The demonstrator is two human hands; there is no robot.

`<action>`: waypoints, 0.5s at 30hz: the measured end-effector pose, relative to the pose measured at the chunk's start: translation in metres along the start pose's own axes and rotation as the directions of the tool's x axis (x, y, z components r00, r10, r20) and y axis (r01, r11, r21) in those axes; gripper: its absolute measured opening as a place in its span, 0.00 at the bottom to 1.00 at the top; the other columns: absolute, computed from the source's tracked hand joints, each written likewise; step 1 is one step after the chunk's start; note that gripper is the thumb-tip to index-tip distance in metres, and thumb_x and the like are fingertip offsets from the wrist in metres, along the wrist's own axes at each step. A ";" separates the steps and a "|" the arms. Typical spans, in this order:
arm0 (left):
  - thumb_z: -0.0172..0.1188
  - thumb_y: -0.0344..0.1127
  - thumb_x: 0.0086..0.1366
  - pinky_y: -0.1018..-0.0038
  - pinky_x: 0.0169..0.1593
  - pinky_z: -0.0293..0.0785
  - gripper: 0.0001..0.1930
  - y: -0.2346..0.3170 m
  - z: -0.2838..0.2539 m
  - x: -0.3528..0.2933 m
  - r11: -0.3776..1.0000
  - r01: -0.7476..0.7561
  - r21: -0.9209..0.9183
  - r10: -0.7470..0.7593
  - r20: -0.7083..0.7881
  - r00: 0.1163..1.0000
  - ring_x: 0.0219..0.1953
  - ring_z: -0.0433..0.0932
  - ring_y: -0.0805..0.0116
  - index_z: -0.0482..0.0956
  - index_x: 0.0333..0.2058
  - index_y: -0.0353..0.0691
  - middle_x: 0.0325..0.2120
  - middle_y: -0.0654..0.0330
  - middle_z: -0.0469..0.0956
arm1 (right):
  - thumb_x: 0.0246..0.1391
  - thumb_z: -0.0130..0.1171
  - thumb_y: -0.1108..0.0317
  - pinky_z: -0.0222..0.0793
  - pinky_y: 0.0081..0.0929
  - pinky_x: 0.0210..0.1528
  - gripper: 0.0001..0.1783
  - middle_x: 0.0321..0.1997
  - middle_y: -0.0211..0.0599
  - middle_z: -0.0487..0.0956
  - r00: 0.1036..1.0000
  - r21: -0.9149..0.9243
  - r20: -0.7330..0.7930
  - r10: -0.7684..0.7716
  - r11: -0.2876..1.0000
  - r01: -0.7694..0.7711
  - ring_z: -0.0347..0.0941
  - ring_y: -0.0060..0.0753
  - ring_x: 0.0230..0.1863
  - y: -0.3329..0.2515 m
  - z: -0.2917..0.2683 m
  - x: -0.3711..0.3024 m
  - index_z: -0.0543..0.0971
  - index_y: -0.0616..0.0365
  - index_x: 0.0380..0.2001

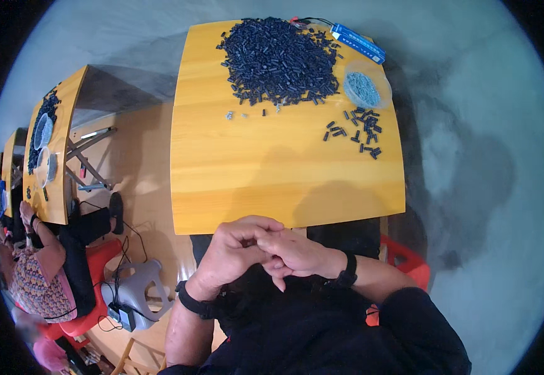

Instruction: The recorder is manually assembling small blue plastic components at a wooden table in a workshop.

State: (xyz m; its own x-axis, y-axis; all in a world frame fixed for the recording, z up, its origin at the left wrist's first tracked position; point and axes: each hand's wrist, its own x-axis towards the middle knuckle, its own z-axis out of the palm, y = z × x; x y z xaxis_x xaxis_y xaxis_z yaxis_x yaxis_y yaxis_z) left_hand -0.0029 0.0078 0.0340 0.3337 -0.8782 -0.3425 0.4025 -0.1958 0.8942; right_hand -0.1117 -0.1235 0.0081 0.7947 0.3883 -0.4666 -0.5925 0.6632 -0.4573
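My left hand (237,248) and my right hand (300,253) are clasped together, fingers closed around one another, just off the near edge of the yellow wooden table (234,169). No object shows between them. At the far side of the table lies a large heap of small dark cylindrical pieces (278,62). A smaller scattered group of the same pieces (369,125) is at the right. Beside the heap, a clear round tub (362,89) holds many small silvery parts. A few loose silvery bits (229,115) and one dark piece (264,112) sit in front of the heap.
A blue box (358,42) with a black cable lies at the far right corner. To the left stands another table (59,137) with similar pieces and tubs, where another person (40,275) sits. A grey stool (137,294) with cables and a red chair (409,262) are nearby.
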 end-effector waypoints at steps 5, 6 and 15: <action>0.56 0.18 0.55 0.77 0.41 0.75 0.09 -0.005 -0.002 0.004 0.998 0.056 -0.016 -0.057 -0.136 0.989 0.37 0.78 0.73 0.79 0.35 0.27 0.41 0.55 0.78 | 0.66 0.36 0.50 0.76 0.31 0.18 0.24 0.12 0.21 0.53 0.997 0.035 -0.075 -0.007 0.999 0.009 0.54 0.17 0.10 0.004 -0.007 0.014 0.64 0.52 0.20; 0.56 0.18 0.55 0.77 0.41 0.75 0.09 -0.001 0.000 0.004 0.997 0.075 -0.025 -0.077 -0.145 0.986 0.37 0.78 0.73 0.79 0.35 0.27 0.41 0.55 0.78 | 0.66 0.37 0.46 0.77 0.34 0.20 0.24 0.13 0.21 0.55 0.998 0.086 -0.061 0.026 0.996 -0.020 0.55 0.18 0.11 0.002 -0.007 0.016 0.66 0.52 0.23; 0.61 0.20 0.53 0.78 0.39 0.76 0.05 -0.001 0.004 0.006 0.992 -0.069 -0.104 0.043 -0.232 0.972 0.35 0.78 0.73 0.80 0.30 0.28 0.42 0.55 0.76 | 0.62 0.27 0.33 0.78 0.36 0.17 0.35 0.16 0.26 0.61 0.981 0.338 0.157 -0.111 0.940 0.052 0.61 0.24 0.11 -0.012 -0.013 0.016 0.67 0.52 0.48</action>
State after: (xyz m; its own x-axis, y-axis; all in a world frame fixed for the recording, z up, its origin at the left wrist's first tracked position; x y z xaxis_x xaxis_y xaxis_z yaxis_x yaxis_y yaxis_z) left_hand -0.0044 0.0011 0.0323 0.5395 -0.7605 -0.3614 0.4652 -0.0885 0.8808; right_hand -0.0937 -0.1341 -0.0037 0.8663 0.4080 -0.2884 -0.4709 0.8596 -0.1985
